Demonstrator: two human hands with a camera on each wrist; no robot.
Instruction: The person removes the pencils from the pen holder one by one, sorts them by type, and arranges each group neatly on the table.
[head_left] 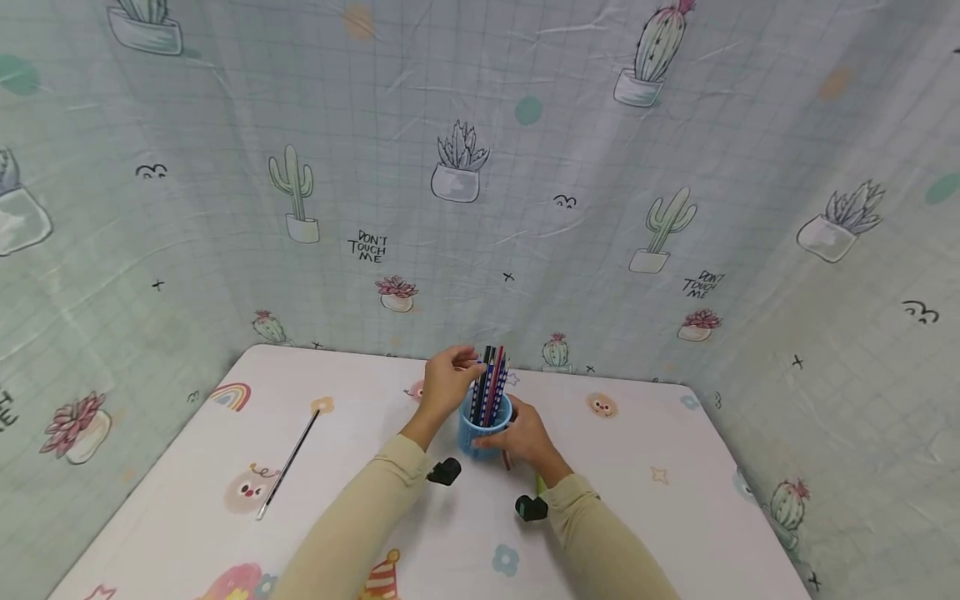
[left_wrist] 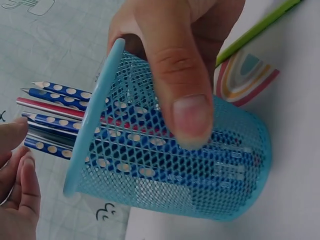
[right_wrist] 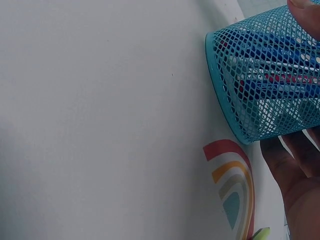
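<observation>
the thing i'm busy with, the blue cup (left_wrist: 185,165), is in front of me near the middle of the counter (head_left: 615,517), with a bunch of pencils (left_wrist: 57,121) standing in it. the fingers of my right hand (head_left: 527,430) are clamped round the cup, thumb across its side. the fingers of my left hand (head_left: 448,379) are up by the pencil tops, but i can't tell if they pinch one. the cup could tip if i bump those tall tops, since they stick up well past the rim. a pencil might pop out if i tug and its neighbours get dragged along. a sharp tip could poke me too. if i squeeze too hard, i think the cup might bend, because its wall is all little holes, like a net. it is round, with a thick smooth rim. some pencils are blue with pale oval spots, and one is shiny red (left_wrist: 45,106). a thin dark stick (head_left: 289,463) lies off to my left; it looks smooth, so it might roll if knocked. a green stick (left_wrist: 260,30) is near my right wrist, and my sleeve could brush it.
</observation>
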